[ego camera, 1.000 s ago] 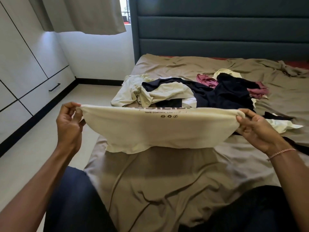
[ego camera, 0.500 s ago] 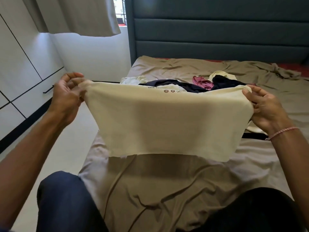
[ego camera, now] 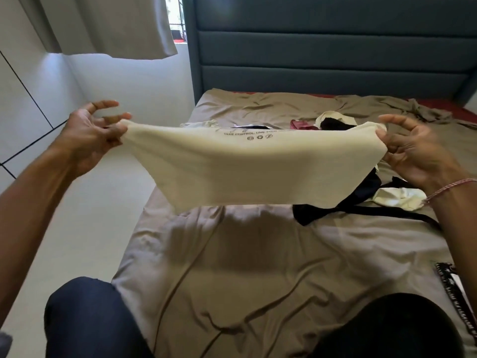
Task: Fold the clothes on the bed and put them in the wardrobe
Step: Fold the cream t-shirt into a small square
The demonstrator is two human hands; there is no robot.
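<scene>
The cream T-shirt (ego camera: 247,166) is held in the air above the bed (ego camera: 232,267), stretched sideways between both hands and clear of the sheet. It is doubled over, so it reads as a broad band: taut along the upper edge, sagging toward the lower edge, which tapers inward at both ends. The fabric is plain cream. One line of small dark print beginning "TAKE CONTROL. LIVE" runs just under the upper edge, with three small round symbols beneath it; the rest of the line is too blurred to read. The left hand (ego camera: 90,135) takes the left end in a pinching grip between thumb and curled fingers, with the index finger raised free of the cloth. The right hand (ego camera: 418,153) takes the right end in a like pinching grip, thumb on top; a pink thread bracelet (ego camera: 449,188) sits on that wrist. Beyond the T-shirt, loose clothes lie on the taupe sheet: a black garment (ego camera: 361,200) trailing a long strap, a cream garment (ego camera: 397,198) touching it, and a maroon garment (ego camera: 300,124) farther back. The wardrobe (ego camera: 20,99) stands at the left, well apart from the bed; only its flat white fronts with black seams show, and its interior is hidden. A dark teal padded headboard (ego camera: 322,47) closes the far end of the bed, and a beige curtain (ego camera: 103,24) hangs above the pale floor (ego camera: 90,215).
</scene>
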